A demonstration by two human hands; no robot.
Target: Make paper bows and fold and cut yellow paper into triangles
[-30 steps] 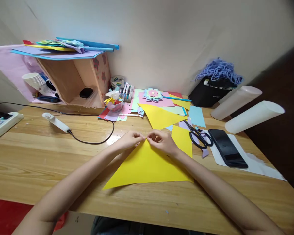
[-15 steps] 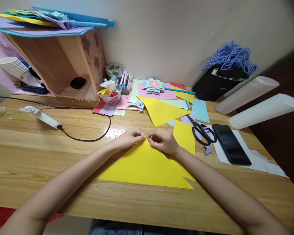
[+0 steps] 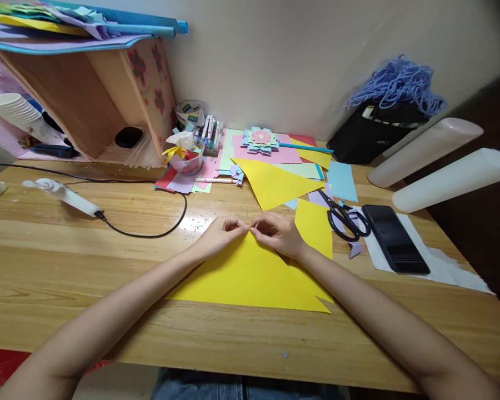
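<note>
A large triangular sheet of yellow paper (image 3: 245, 280) lies on the wooden table in front of me. My left hand (image 3: 223, 236) pinches its top corner between thumb and forefinger. Right beside it, my right hand (image 3: 278, 236) pinches the same tip from the other side, the fingertips of both hands almost meeting. A second yellow piece (image 3: 316, 225) shows partly behind my right hand and wrist. Farther back lies a yellow triangular offcut (image 3: 275, 183). Black-handled scissors (image 3: 345, 216) rest to the right, over purple scraps.
A black phone (image 3: 395, 239) lies on white paper at the right, near two white rolls (image 3: 454, 178). At the left are a white glue gun (image 3: 64, 197) with its black cord and a wooden box (image 3: 150, 105). A layered paper flower (image 3: 260, 140) sits at the back.
The camera view has shifted slightly. Both hands keep pinching the yellow paper's top corner, with the right fingers a little more bent over it.
</note>
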